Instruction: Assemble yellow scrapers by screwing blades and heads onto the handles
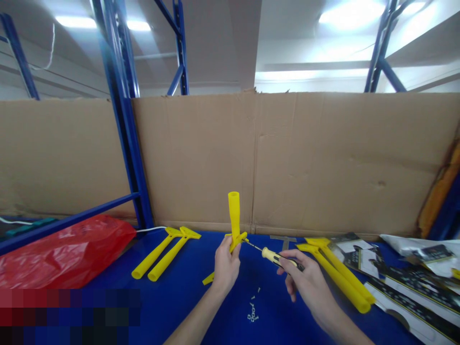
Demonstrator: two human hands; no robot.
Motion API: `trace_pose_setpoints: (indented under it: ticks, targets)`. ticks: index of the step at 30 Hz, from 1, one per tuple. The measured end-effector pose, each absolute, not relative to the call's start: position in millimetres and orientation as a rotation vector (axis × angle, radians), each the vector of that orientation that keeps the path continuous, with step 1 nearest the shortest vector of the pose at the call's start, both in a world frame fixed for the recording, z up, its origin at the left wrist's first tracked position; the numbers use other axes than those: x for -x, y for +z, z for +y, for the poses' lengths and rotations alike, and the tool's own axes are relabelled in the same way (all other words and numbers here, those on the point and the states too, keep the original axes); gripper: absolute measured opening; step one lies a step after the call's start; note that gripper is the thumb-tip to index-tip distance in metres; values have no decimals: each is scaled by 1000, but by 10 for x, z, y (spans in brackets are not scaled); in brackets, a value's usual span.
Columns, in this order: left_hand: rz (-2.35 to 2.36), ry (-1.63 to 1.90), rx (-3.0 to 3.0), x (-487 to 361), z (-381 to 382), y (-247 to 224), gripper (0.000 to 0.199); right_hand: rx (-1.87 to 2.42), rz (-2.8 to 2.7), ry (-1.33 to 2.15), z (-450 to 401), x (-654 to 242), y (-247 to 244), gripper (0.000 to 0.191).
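My left hand [227,268] is closed around the flared head of a yellow scraper handle [234,211], whose hollow grip points upward. In my right hand [305,278] is a screwdriver [272,256] with a cream and black grip. Its shaft points left, and the tip meets the side of the scraper head; whether it sits in a screw is too small to tell. Behind my left wrist a flat yellow piece [208,279] sticks out, partly hidden. Several small screws and nuts [253,314] lie loose on the blue table between my forearms.
Two yellow handles [168,256] lie at the left, and two more [338,275] at the right. Beyond those are printed black-and-white packages [413,297]. A red plastic bag [72,249] sits far left by a blue rack post [124,120]. Cardboard [201,158] walls off the back.
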State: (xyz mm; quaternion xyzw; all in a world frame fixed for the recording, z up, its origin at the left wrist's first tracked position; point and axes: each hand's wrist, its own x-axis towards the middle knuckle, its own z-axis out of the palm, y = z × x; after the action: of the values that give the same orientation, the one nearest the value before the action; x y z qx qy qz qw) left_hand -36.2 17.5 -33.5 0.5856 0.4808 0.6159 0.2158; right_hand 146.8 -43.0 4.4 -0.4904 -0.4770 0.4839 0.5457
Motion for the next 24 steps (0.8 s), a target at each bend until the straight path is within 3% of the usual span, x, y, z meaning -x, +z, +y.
trace_pose_setpoints:
  ticks: [5,12,19,24]
  targets:
    - [1232,1729,-1608,302,93,-191,23,1092,-790,1403,-383,-1533,37,18]
    - [1379,1682,-1543,319,130,-156,18,1133,-904,1332,-394,-1550,83,23]
    - [1633,1651,-1489,460,170,-179,8,1325,-1221,963,-251,-1623,-88,33]
    - [1626,1670,-1398,501,155,-121,25,1449,-1678,495,-257,-1649,-205,32]
